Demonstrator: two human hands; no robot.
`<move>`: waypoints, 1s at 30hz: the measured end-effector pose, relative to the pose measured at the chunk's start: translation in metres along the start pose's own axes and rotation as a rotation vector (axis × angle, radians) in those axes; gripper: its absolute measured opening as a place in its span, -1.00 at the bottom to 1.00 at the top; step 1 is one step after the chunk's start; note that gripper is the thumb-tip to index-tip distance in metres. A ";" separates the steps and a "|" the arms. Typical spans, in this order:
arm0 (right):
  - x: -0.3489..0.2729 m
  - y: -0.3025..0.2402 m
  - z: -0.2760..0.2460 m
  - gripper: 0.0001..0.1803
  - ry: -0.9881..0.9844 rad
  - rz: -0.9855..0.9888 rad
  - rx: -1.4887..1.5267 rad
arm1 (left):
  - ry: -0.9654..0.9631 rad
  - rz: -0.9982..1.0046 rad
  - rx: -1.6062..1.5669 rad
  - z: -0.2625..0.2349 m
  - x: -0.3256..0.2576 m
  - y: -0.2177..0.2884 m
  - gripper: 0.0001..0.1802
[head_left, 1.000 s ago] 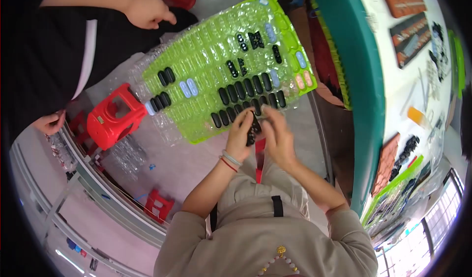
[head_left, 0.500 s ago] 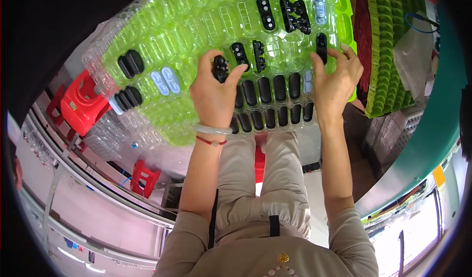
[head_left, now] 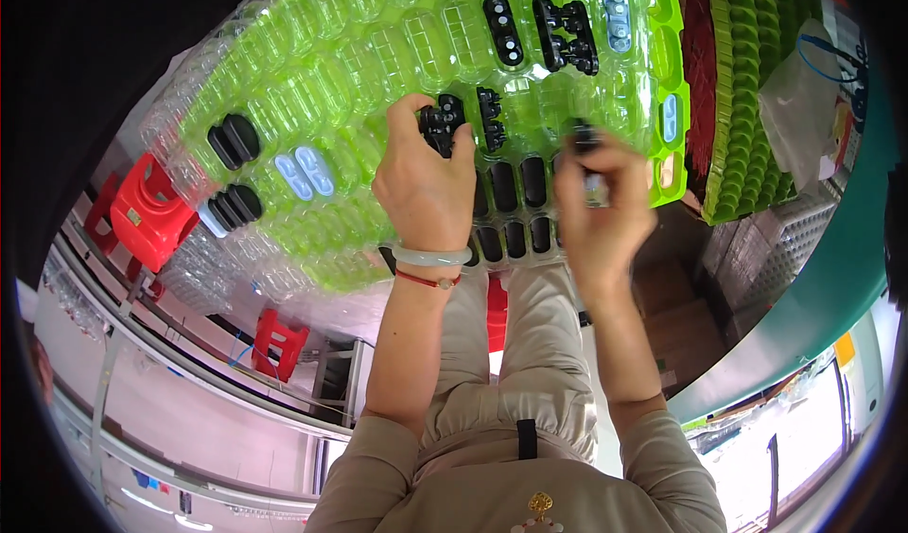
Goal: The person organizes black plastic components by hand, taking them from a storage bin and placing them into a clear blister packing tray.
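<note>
Clear plastic blister trays [head_left: 530, 107] over bright green lie before me, partly filled with small oblong plastic parts. My left hand [head_left: 426, 183] is closed around dark plastic parts [head_left: 442, 124], with thumb and forefinger on either side. Whether one of these still rests in its pocket is hidden. To the right, my right hand [head_left: 607, 221], blurred by motion, pinches a small black plastic part [head_left: 584, 137] above the tray. Beside the left fingers sits a toothed black part [head_left: 491, 119]. Closer to me, rows of smooth black oblong pieces [head_left: 503, 186] fill pockets, partly covered by my hands.
Farther off lie a dotted black part [head_left: 502, 30], a black frame-like part [head_left: 566, 36] and a light blue part [head_left: 618, 17]. Black pieces [head_left: 234, 141] and pale blue pieces [head_left: 305, 173] sit at left. Red stools [head_left: 151, 211] stand beyond; stacked green trays [head_left: 757, 88] are at right.
My right hand has moved left and nearer, carrying a black part away from the tray's right side. My left hand has shifted slightly right, over the dotted black part there.
</note>
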State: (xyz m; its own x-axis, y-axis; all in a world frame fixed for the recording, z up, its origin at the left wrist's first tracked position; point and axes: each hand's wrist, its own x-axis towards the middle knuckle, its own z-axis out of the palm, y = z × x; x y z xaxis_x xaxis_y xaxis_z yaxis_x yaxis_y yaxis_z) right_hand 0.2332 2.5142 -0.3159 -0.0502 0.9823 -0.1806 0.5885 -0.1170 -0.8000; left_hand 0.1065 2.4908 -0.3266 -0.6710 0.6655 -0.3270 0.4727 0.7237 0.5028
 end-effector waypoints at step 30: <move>0.010 -0.021 0.043 -0.70 -0.267 0.058 0.060 | -0.373 -0.318 -0.780 -0.020 0.006 -0.026 -0.68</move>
State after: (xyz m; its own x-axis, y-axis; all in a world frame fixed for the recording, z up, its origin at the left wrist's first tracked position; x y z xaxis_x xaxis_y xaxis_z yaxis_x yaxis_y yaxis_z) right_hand 0.1853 2.5201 -0.3257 -0.2328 0.9014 -0.3652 0.5484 -0.1885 -0.8147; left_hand 0.0791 2.4726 -0.3256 -0.4113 0.5703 -0.7111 -0.3127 0.6445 0.6977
